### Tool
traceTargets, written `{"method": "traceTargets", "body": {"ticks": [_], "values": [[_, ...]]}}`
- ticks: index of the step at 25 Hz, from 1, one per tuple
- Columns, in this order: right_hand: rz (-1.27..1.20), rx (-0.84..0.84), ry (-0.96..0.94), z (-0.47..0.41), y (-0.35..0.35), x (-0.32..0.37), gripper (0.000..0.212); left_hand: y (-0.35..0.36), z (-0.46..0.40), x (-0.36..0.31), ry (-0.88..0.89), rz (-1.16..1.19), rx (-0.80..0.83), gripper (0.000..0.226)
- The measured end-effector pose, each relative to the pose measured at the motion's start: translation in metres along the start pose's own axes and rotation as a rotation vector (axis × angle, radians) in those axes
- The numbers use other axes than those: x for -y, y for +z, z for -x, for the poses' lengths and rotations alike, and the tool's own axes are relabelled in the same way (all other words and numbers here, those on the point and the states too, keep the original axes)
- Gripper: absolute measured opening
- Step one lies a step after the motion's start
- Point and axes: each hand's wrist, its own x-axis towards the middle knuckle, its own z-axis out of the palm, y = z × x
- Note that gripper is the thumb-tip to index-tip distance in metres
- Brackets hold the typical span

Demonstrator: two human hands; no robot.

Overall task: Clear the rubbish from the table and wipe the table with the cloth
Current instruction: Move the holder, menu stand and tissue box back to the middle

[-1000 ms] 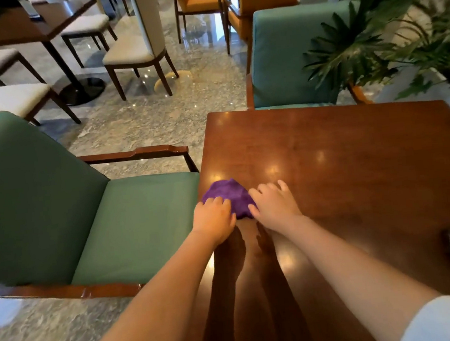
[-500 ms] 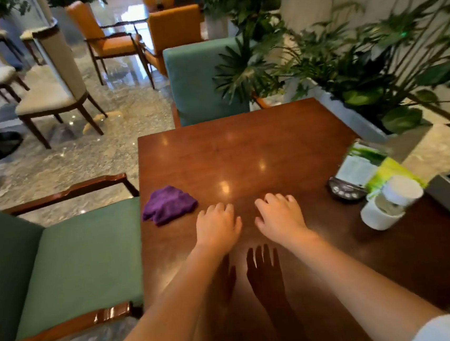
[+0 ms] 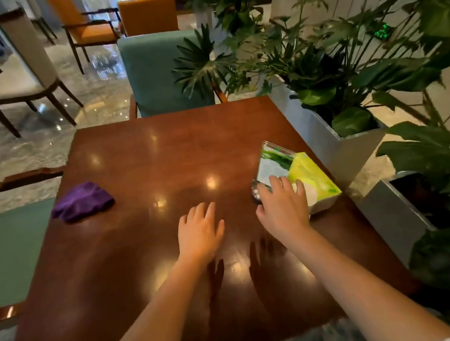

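Note:
A crumpled purple cloth (image 3: 82, 201) lies by itself near the left edge of the brown wooden table (image 3: 146, 161). At the right edge sits the rubbish: a green and yellow packet (image 3: 311, 174), a clear-lidded box (image 3: 273, 160) and a white cup (image 3: 311, 196) mostly hidden by my right hand. My right hand (image 3: 283, 207) reaches over these items with fingers spread, over or touching the cup; no clear grip shows. My left hand (image 3: 199, 232) hovers flat and empty above the table's middle.
A green armchair (image 3: 154, 72) stands at the far side and another green seat (image 3: 9, 251) at the left. White planters (image 3: 322, 136) with large leafy plants crowd the right edge. Other chairs stand on the marble floor behind.
Both hands let go of the purple cloth and moved right across the table. My right hand has reached the rubbish at the right edge; the view has swung right.

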Motion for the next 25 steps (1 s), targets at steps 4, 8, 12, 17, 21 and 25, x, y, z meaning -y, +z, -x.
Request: {"method": "traceTargets", "body": {"ticks": [4,8,12,17,21,25], "values": [[-0.019,0.075,0.01,0.009,0.021,-0.056,0.054,0.035,0.03,-0.018,-0.092,0.002,0.075,0.055],[-0.052,0.173,-0.015,0.011,0.039,-0.081,0.057,0.074,0.057,-0.008,-0.151,-0.047,0.173,0.061],[-0.113,0.19,-0.03,0.009,0.049,-0.086,0.059,0.103,0.066,0.007,-0.189,-0.118,0.26,0.067],[-0.183,0.148,-0.076,0.006,0.053,-0.09,0.055,0.12,0.074,0.016,-0.244,-0.119,0.272,0.067],[-0.32,0.162,-0.063,-0.006,0.05,-0.092,0.054,0.12,0.073,0.014,-0.251,-0.096,0.261,0.068],[-0.42,0.116,-0.217,-0.016,0.038,-0.064,0.053,0.122,0.074,0.016,-0.252,-0.077,0.258,0.069]]}}
